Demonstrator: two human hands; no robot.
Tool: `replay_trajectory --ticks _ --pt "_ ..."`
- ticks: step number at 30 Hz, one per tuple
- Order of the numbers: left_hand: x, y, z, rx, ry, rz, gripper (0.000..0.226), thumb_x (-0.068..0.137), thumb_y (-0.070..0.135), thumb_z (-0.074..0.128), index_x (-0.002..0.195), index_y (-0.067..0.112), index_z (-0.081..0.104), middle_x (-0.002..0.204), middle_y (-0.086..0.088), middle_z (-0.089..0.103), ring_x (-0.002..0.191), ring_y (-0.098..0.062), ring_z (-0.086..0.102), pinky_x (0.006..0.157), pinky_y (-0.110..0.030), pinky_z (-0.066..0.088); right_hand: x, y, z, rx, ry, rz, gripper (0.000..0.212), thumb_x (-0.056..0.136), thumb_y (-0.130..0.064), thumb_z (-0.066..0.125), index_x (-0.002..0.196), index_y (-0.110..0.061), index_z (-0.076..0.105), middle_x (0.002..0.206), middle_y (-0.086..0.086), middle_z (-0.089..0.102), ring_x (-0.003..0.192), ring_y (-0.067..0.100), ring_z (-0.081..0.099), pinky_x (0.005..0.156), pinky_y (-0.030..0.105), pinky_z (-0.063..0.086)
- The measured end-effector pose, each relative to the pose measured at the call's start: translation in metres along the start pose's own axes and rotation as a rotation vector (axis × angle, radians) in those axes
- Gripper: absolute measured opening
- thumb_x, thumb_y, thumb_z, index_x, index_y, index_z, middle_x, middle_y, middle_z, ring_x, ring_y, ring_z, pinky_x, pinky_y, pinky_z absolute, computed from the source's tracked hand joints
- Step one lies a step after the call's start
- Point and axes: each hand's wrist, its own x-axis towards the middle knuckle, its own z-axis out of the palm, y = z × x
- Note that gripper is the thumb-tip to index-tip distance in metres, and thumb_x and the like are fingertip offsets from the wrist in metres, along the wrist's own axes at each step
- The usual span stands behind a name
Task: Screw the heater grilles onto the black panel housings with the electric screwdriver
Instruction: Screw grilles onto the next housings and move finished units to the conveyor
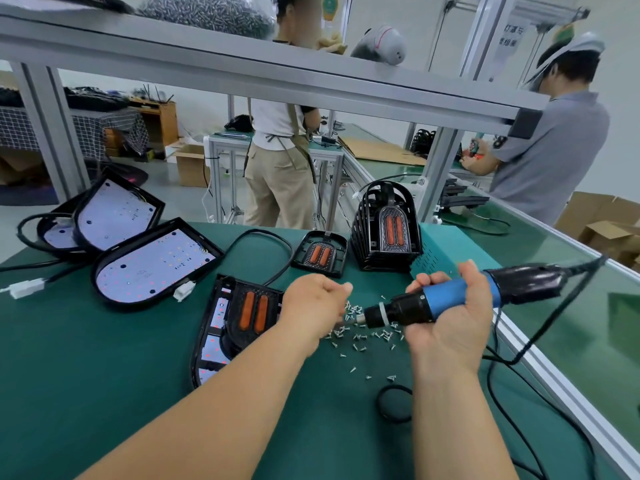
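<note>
My right hand grips the blue-and-black electric screwdriver, held level with its bit pointing left. My left hand is closed at the bit's tip, over a scatter of small silver screws; what its fingers pinch is hidden. Just left of that hand lies a black panel housing with an orange-barred heater grille set on it. A loose grille lies farther back, next to a stack of several grilles.
Three more panel housings with white LED boards and their cables lie at the back left. A teal box stands behind the screwdriver. A small black round disc sits near my right forearm. Two people work at benches beyond. The table's metal edge runs along the right.
</note>
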Motion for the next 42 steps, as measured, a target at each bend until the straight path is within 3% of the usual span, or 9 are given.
replay_trajectory --ticks 3,6,12,23,25,29,34,40,42 --pt "-0.006 0.002 -0.001 -0.549 -0.094 -0.277 0.023 0.097 0.026 0.063 0.082 0.009 0.061 0.066 -0.002 0.062 0.056 -0.01 0.059 0.047 -0.019 0.05 -0.005 -0.003 0.004 0.127 0.055 -0.026 0.018 0.091 -0.023 0.063 0.081 -0.012 0.053 0.06 0.002 0.054 0.054 0.02 0.057 0.06 0.024 0.051" --pt "-0.009 -0.002 -0.005 -0.66 -0.143 -0.336 0.021 0.096 0.023 0.065 0.084 0.007 0.061 0.056 -0.002 0.064 0.048 -0.008 0.061 0.043 -0.018 0.049 -0.007 -0.006 0.006 0.227 0.105 -0.04 0.025 0.089 -0.024 0.063 0.065 -0.016 0.059 0.059 0.001 0.053 0.052 0.02 0.057 0.06 0.024 0.052" --pt "-0.016 -0.004 -0.011 -0.667 -0.257 -0.307 0.019 0.095 0.02 0.064 0.084 0.005 0.061 0.057 -0.003 0.066 0.048 -0.008 0.062 0.045 -0.018 0.051 -0.006 -0.011 0.004 0.308 0.148 -0.042 0.025 0.085 -0.023 0.065 0.062 -0.017 0.057 0.058 -0.001 0.053 0.048 0.018 0.056 0.058 0.021 0.051" --pt "-0.018 -0.004 -0.01 -0.645 -0.239 -0.279 0.019 0.095 0.021 0.066 0.084 0.006 0.061 0.057 -0.002 0.065 0.048 -0.008 0.061 0.045 -0.017 0.051 -0.005 -0.009 0.004 0.234 0.128 -0.058 0.019 0.086 -0.025 0.065 0.074 -0.018 0.052 0.061 -0.001 0.052 0.051 0.017 0.055 0.06 0.023 0.049" --pt "-0.018 -0.005 -0.01 -0.625 -0.24 -0.266 0.019 0.095 0.021 0.066 0.084 0.006 0.061 0.057 -0.002 0.065 0.048 -0.007 0.06 0.045 -0.017 0.051 -0.006 -0.01 0.003 0.225 0.107 -0.064 0.02 0.087 -0.025 0.065 0.069 -0.018 0.056 0.061 -0.001 0.052 0.051 0.017 0.055 0.059 0.023 0.049" --pt "-0.018 -0.004 -0.012 -0.594 -0.236 -0.252 0.02 0.095 0.021 0.066 0.083 0.006 0.06 0.056 -0.001 0.065 0.048 -0.007 0.06 0.044 -0.017 0.05 -0.008 -0.011 0.005 0.186 0.083 -0.08 0.047 0.088 -0.026 0.062 0.042 -0.02 0.064 0.058 -0.002 0.052 0.051 0.016 0.055 0.058 0.023 0.049" --pt "-0.015 -0.004 -0.01 -0.417 -0.206 -0.176 0.024 0.096 0.025 0.065 0.081 0.008 0.057 0.052 0.001 0.06 0.043 -0.005 0.056 0.042 -0.016 0.048 -0.006 -0.013 0.004 0.12 0.029 -0.083 0.015 0.089 -0.024 0.061 0.085 -0.014 0.052 0.062 0.0 0.051 0.054 0.019 0.053 0.058 0.025 0.048" --pt "-0.014 -0.005 -0.01 -0.406 -0.233 -0.232 0.028 0.094 0.03 0.066 0.082 0.006 0.06 0.052 -0.001 0.063 0.043 -0.006 0.057 0.042 -0.016 0.049 -0.004 -0.007 0.001 0.079 -0.052 -0.135 0.029 0.088 -0.024 0.06 0.109 -0.013 0.042 0.062 0.001 0.051 0.055 0.02 0.054 0.061 0.026 0.048" --pt "-0.017 0.0 -0.012 -0.381 -0.257 -0.232 0.039 0.091 0.042 0.066 0.095 0.003 0.064 0.062 -0.004 0.068 0.05 -0.008 0.065 0.049 -0.018 0.053 -0.003 -0.005 0.0 0.088 -0.048 -0.126 0.03 0.088 -0.024 0.061 0.109 -0.013 0.042 0.064 0.001 0.051 0.055 0.02 0.054 0.061 0.027 0.048"
